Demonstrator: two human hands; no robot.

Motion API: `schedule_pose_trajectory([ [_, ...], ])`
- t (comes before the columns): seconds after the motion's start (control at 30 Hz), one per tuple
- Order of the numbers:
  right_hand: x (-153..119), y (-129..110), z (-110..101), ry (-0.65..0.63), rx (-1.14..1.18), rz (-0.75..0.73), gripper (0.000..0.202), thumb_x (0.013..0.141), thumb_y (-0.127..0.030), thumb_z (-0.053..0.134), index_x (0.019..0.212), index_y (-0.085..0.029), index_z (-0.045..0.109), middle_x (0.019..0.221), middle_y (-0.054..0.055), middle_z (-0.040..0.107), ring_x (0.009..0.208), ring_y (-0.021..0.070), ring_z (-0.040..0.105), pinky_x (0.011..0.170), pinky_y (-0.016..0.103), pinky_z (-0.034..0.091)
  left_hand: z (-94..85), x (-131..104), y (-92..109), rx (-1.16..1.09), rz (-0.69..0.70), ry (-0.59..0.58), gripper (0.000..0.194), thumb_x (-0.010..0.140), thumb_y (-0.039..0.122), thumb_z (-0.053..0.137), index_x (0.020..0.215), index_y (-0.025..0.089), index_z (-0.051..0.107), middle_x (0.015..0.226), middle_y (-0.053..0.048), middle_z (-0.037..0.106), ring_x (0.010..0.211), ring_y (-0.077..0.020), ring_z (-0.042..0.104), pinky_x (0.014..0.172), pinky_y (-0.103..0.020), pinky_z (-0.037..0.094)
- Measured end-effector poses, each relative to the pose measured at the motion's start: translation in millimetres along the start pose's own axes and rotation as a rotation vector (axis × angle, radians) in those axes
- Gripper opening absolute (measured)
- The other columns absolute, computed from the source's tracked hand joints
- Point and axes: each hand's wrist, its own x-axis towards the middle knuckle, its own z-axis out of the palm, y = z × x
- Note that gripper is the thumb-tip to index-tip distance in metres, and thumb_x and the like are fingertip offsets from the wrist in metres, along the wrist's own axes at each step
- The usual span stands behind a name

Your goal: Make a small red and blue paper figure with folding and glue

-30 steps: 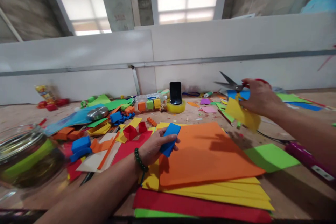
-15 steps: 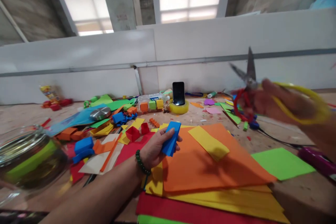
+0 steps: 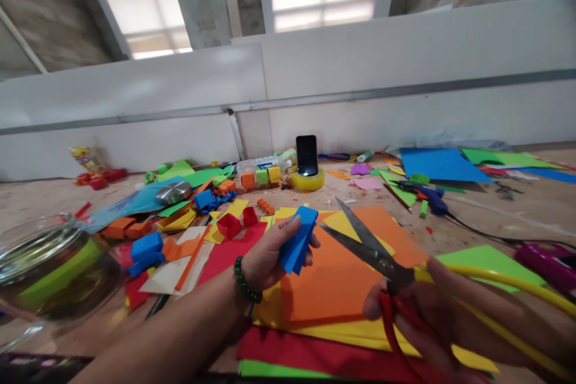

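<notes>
My left hand, with a green bead bracelet at the wrist, pinches a folded blue strip above the stacked sheets. My right hand holds scissors that have one red and one yellow handle. The blades are spread, and their tips point left, close to the blue strip's right edge. Beneath both hands lies an orange sheet on yellow and red ones. A yellow strip on the orange sheet is partly hidden behind the blades.
A glass pot stands at the left. Folded coloured pieces lie beyond my left arm. A phone stands on a yellow tape roll at the back. A glue gun with a cord lies at the right.
My right hand has brought the scissors down and left, from the upper right to beside the blue strip. My left hand has shifted slightly and still holds the strip.
</notes>
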Motion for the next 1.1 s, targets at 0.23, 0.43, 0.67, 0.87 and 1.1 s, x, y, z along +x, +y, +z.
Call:
schedule_pose_trajectory([
  [0.23, 3, 10, 11, 0.029, 0.114, -0.062, 0.073, 0.077, -0.082, 0.041, 0.107, -0.023, 0.072, 0.058, 0.001, 0.059, 0.038, 0.0083, 0.048, 0.045, 0.02, 0.044, 1.7, -1, 0, 0.0, 0.016, -0.006, 0.057, 0.061, 0.057, 0.081, 0.091, 0.013, 0.06, 0.072, -0.002, 0.067, 0.049, -0.0091, 0.061, 0.046, -0.017, 0.044],
  [0.43, 8, 12, 12, -0.052, 0.171, -0.057, 0.076, 0.073, -0.085, 0.041, 0.105, -0.024, 0.073, 0.054, 0.0, 0.056, 0.034, 0.0063, 0.042, 0.04, 0.016, 0.036, 0.0, 0, -1, 0.064, 0.051, -0.016, 0.054, 0.064, 0.055, 0.08, 0.092, 0.012, 0.06, 0.073, -0.003, 0.067, 0.052, -0.0101, 0.062, 0.05, -0.019, 0.046],
  [0.67, 7, 26, 8, 0.01, 0.165, -0.115, 0.078, 0.076, -0.084, 0.036, 0.107, -0.022, 0.072, 0.053, 0.002, 0.056, 0.034, 0.0099, 0.045, 0.034, 0.017, 0.033, -0.6, 0, -3, 0.107, 0.043, -0.05, 0.053, 0.067, 0.055, 0.077, 0.093, 0.013, 0.058, 0.075, -0.004, 0.067, 0.054, -0.0119, 0.063, 0.05, -0.02, 0.046],
  [0.87, 14, 24, 12, -0.006, 0.194, -0.077, 0.07, 0.07, -0.084, 0.047, 0.102, -0.027, 0.074, 0.05, -0.001, 0.054, 0.033, 0.0079, 0.043, 0.039, 0.018, 0.04, 1.3, -1, -6, 0.188, 0.04, -0.101, 0.052, 0.065, 0.051, 0.081, 0.093, 0.015, 0.056, 0.077, -0.004, 0.069, 0.053, -0.0126, 0.064, 0.049, -0.02, 0.047],
  [1.1, 29, 48, 11, 0.069, 0.255, -0.185, 0.07, 0.078, -0.082, 0.039, 0.094, -0.024, 0.074, 0.059, 0.002, 0.061, 0.032, 0.0111, 0.048, 0.038, 0.023, 0.044, 3.4, -3, -10, 0.247, -0.042, -0.182, 0.044, 0.066, 0.041, 0.082, 0.092, 0.015, 0.059, 0.071, -0.004, 0.071, 0.052, -0.0118, 0.064, 0.049, -0.02, 0.049],
])
